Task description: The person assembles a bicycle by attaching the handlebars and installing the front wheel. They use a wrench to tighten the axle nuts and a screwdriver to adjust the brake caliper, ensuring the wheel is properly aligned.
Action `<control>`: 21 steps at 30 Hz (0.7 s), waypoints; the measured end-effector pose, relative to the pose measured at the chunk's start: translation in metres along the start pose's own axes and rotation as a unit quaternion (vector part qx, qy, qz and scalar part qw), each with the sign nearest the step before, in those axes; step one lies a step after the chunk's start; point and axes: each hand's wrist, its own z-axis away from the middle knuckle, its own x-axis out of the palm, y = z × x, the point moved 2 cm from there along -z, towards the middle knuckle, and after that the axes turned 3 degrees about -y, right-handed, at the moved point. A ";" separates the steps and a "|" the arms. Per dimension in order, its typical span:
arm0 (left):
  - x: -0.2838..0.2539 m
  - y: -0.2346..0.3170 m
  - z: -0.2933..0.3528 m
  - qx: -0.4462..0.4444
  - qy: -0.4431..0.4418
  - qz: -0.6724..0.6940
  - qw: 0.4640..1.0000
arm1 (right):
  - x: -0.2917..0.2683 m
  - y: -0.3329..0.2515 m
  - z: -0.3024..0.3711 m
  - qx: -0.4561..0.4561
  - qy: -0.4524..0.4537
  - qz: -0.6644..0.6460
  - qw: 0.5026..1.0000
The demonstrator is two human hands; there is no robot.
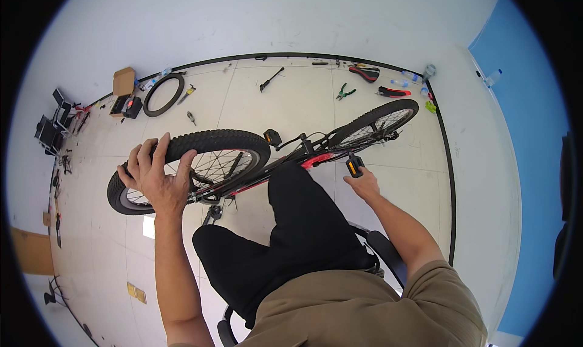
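Note:
A bicycle with a black and red frame stretches from the left across to the upper right in front of my knees. My left hand is closed over the knobby tire of the nearer wheel, fingers on its outer side and thumb toward the spokes. Low on the right, my right hand holds a black pedal with an orange reflector. The opposite pedal sticks out on the bike's far side. Beyond the frame is the other wheel.
On the tiled floor ahead lie a loose tire, green-handled pliers, a black bar-shaped part and a saddle. An open cardboard box stands by the wall. A chair armrest is beside my right hip.

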 end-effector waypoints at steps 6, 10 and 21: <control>0.001 0.005 -0.002 -0.002 -0.003 0.015 1.000 | 0.022 0.045 -0.042 0.024 0.070 0.015 0.997; -0.005 -0.007 0.002 0.003 0.009 0.012 1.000 | 0.019 0.026 -0.034 0.068 -0.011 0.006 0.998; -0.023 -0.037 0.001 -0.047 -0.014 0.031 0.998 | 0.026 0.038 -0.042 0.074 0.051 -0.171 0.981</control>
